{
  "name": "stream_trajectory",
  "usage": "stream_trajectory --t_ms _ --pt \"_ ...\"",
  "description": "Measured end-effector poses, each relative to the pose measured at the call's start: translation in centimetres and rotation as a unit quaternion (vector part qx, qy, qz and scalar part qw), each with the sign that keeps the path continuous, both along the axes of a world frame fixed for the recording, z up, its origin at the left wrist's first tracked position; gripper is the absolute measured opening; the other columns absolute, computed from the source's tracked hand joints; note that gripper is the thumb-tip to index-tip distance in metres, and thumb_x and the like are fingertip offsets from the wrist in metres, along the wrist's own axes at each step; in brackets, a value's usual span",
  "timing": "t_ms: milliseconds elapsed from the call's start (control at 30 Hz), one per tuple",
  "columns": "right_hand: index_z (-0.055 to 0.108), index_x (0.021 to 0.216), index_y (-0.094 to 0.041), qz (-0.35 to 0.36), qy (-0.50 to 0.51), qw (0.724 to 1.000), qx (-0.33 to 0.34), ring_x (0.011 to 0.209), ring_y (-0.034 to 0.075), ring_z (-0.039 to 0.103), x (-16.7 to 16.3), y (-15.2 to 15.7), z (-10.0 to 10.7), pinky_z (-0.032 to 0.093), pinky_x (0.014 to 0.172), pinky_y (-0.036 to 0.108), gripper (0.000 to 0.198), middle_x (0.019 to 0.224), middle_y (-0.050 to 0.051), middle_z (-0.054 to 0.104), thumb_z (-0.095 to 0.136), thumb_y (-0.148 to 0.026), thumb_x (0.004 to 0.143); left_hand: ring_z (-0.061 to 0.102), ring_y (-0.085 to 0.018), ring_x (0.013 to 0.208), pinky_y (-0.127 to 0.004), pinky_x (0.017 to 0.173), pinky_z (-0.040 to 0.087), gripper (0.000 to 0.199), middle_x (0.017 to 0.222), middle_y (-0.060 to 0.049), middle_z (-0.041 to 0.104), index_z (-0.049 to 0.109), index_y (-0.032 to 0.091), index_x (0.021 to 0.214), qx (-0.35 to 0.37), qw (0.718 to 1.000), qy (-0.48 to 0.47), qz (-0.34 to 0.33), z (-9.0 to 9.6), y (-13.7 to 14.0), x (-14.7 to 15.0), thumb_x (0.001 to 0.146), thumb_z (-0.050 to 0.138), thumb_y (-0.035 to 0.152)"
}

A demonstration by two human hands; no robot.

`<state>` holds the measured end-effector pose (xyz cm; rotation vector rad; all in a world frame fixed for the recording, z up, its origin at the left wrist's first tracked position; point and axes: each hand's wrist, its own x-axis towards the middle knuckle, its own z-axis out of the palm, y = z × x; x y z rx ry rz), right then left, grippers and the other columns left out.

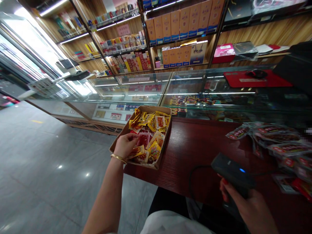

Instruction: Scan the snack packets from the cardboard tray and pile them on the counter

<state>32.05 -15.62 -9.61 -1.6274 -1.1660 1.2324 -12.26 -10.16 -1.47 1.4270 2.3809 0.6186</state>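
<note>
My left hand [126, 145], with a gold bangle at the wrist, reaches into a shallow cardboard box [161, 159]. Its fingers are closed at the edge of a small red snack packet [144, 139], which lies among several yellow snack packets [154, 150]. The fingertips partly hide that edge. At the lower right, my right hand [253, 203] is wrapped round the handle of a dark barcode scanner [231, 169]. A blue light glows on top of the scanner, and its head points to the left over the dark red wooden counter [192, 143].
Clear-wrapped snack packs [278, 133] are heaped on the counter's right side. Beyond it runs a glass display case [136, 78] with a red mouse pad [234, 79] on top. The box overhangs the counter's left edge. A black cable [191, 175] loops near the scanner.
</note>
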Motion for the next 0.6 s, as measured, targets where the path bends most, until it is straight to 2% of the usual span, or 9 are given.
stream_trajectory --t_ms 67,133,233,300,367,467,533,600 --pt "0.082 0.074 -0.017 0.008 -0.004 1.0 0.001 0.056 0.023 0.072 0.0 0.0 0.2 0.061 0.054 0.027 0.046 0.067 0.009 0.079 0.081 -0.064 0.07 0.07 -0.023 0.081 -0.031 0.073 0.052 0.038 0.086 -0.007 0.077 0.076 0.019 0.095 -0.011 0.998 0.066 0.011 0.9 -0.2 0.4 0.084 0.061 0.052" --pt "0.082 0.075 -0.017 0.013 0.002 1.0 0.001 0.057 0.024 0.073 0.0 0.0 0.1 0.061 0.055 0.028 0.047 0.069 0.01 0.079 0.082 -0.064 0.07 0.072 -0.029 0.092 -0.034 0.079 0.053 0.043 0.097 -0.012 0.078 0.075 0.02 0.095 -0.073 0.988 0.133 0.002 1.5 0.3 1.3 0.082 0.062 0.059" --pt "0.082 0.076 -0.016 0.016 0.007 1.0 -0.003 0.058 0.024 0.073 0.1 0.1 -0.2 0.061 0.054 0.028 0.049 0.071 0.01 0.08 0.083 -0.065 0.068 0.071 -0.036 0.106 -0.04 0.086 0.055 0.052 0.111 -0.019 0.076 0.074 0.017 0.1 -0.182 0.962 0.194 -0.054 1.5 1.6 3.1 0.08 0.063 0.063" --pt "0.083 0.076 -0.016 0.026 0.005 1.0 -0.002 0.057 0.024 0.072 0.0 0.0 -0.2 0.061 0.055 0.028 0.049 0.068 0.01 0.079 0.082 -0.065 0.07 0.069 -0.039 0.112 -0.043 0.09 0.055 0.056 0.119 -0.024 0.073 0.074 0.014 0.106 -0.211 0.948 0.228 -0.076 1.1 2.3 4.1 0.078 0.065 0.062" --pt "0.082 0.076 -0.017 0.028 0.008 1.0 0.006 0.057 0.023 0.071 0.0 -0.1 0.0 0.06 0.055 0.027 0.048 0.068 0.009 0.078 0.081 -0.064 0.072 0.07 -0.039 0.112 -0.043 0.091 0.055 0.056 0.12 -0.025 0.073 0.074 0.012 0.108 -0.212 0.941 0.249 -0.087 0.7 2.7 4.9 0.078 0.064 0.058" --pt "0.082 0.074 -0.017 0.009 0.014 1.0 0.017 0.056 0.022 0.071 -0.2 -0.2 0.6 0.06 0.054 0.026 0.049 0.069 0.009 0.078 0.08 -0.065 0.072 0.072 -0.039 0.105 -0.042 0.087 0.056 0.043 0.112 -0.025 0.075 0.077 0.012 0.1 -0.196 0.942 0.259 -0.086 0.6 2.4 5.1 0.079 0.062 0.047" --pt "0.082 0.074 -0.016 0.002 0.015 1.0 0.015 0.056 0.022 0.071 -0.1 -0.2 0.7 0.059 0.053 0.026 0.049 0.069 0.009 0.078 0.081 -0.065 0.07 0.073 -0.037 0.099 -0.04 0.083 0.055 0.034 0.102 -0.021 0.078 0.078 0.015 0.091 -0.173 0.955 0.236 -0.053 0.9 1.8 4.6 0.079 0.059 0.041" --pt "0.082 0.075 -0.016 0.007 0.016 1.0 0.004 0.057 0.022 0.071 0.2 -0.2 0.7 0.06 0.055 0.027 0.048 0.069 0.01 0.079 0.081 -0.064 0.071 0.074 -0.033 0.09 -0.037 0.077 0.055 0.031 0.089 -0.015 0.078 0.077 0.018 0.087 -0.101 0.981 0.168 -0.004 1.4 1.1 3.8 0.079 0.057 0.039"
